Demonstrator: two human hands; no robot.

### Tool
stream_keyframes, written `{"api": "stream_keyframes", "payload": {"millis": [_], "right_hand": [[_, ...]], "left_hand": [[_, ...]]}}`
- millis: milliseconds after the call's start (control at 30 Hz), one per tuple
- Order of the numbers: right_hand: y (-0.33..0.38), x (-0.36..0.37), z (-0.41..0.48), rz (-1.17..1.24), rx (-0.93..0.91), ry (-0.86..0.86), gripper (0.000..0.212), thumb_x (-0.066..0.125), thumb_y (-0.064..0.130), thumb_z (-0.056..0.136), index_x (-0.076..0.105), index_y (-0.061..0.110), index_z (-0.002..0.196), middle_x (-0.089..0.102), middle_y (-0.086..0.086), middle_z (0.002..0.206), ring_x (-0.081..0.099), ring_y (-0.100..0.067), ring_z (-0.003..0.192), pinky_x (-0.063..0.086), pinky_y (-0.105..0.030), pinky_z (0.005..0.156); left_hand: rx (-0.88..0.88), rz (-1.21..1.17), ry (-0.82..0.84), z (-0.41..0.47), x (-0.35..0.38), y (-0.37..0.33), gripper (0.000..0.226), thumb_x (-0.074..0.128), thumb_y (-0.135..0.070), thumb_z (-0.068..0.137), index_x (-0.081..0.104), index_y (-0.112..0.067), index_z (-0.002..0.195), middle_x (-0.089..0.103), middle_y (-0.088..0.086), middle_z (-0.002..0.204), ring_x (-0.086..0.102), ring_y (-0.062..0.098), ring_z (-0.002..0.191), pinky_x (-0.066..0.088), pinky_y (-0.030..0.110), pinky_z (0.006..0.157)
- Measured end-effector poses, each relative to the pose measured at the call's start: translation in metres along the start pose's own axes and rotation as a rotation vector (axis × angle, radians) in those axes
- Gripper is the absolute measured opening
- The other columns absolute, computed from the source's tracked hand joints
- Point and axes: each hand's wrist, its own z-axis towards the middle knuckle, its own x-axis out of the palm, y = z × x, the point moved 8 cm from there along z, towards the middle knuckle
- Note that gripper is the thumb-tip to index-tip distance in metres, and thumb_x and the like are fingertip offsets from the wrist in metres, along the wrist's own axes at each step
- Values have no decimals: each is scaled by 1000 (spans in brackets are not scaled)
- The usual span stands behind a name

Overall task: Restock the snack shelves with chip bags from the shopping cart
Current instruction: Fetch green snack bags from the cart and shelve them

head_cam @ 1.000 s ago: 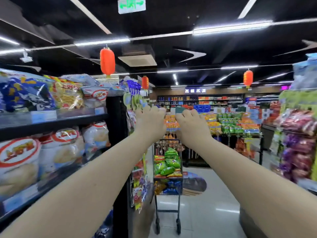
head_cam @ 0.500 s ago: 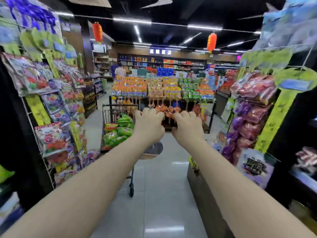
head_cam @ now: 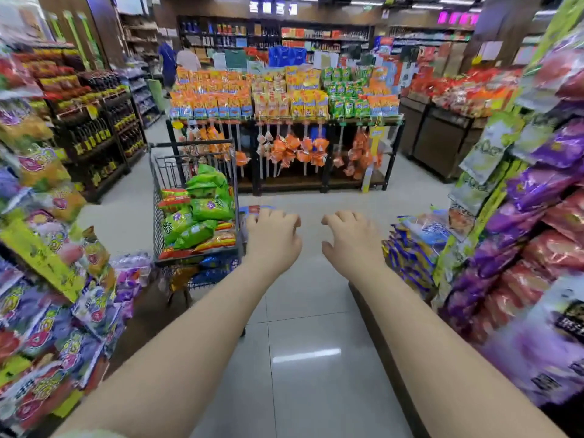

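Note:
A black wire shopping cart stands in the aisle, left of centre. Green chip bags and red-orange ones fill its upper basket, and blue bags lie in the lower one. Both my arms stretch forward. My left hand hovers just right of the cart's near corner with loosely curled fingers and holds nothing. My right hand hangs the same way over the bare floor, a little apart from the left.
Hanging snack bags crowd the left rack. Purple and red bags fill the right shelves, with blue-yellow bags low beside them. A display of orange, yellow and green packs blocks the aisle end. Two people stand far back.
The view has tipped down and moved forward along the aisle. The cart is now closer on the left. My hands sit lower and their fists have loosened.

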Motion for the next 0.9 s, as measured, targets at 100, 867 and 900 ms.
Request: {"api": "stream_keyframes", "payload": {"millis": [100, 867, 900], "right_hand": [[3, 58, 43, 87, 25, 99, 42, 57, 35, 88, 51, 24, 128, 52, 1, 126, 43, -27, 117, 36, -39, 92], [6, 392, 430, 437, -398, 478, 44, 69, 30, 76, 63, 20, 118, 60, -3, 119, 50, -32, 116, 44, -45, 93], [16, 405, 448, 451, -421, 496, 44, 68, 31, 73, 64, 20, 116, 61, -4, 118, 52, -33, 116, 45, -46, 92]], "left_hand": [[-18, -13, 53, 41, 52, 29, 31, 51, -25, 88, 61, -27, 117, 60, 0, 117, 47, 26, 113, 34, 40, 94], [-648, 17, 170, 338, 310, 253, 40, 59, -30, 82, 59, -30, 122, 64, -1, 114, 53, 29, 109, 41, 40, 85], [-705, 17, 176, 340, 315, 267, 39, 60, -30, 82, 59, -30, 121, 64, -1, 112, 53, 29, 109, 41, 40, 84]]}}
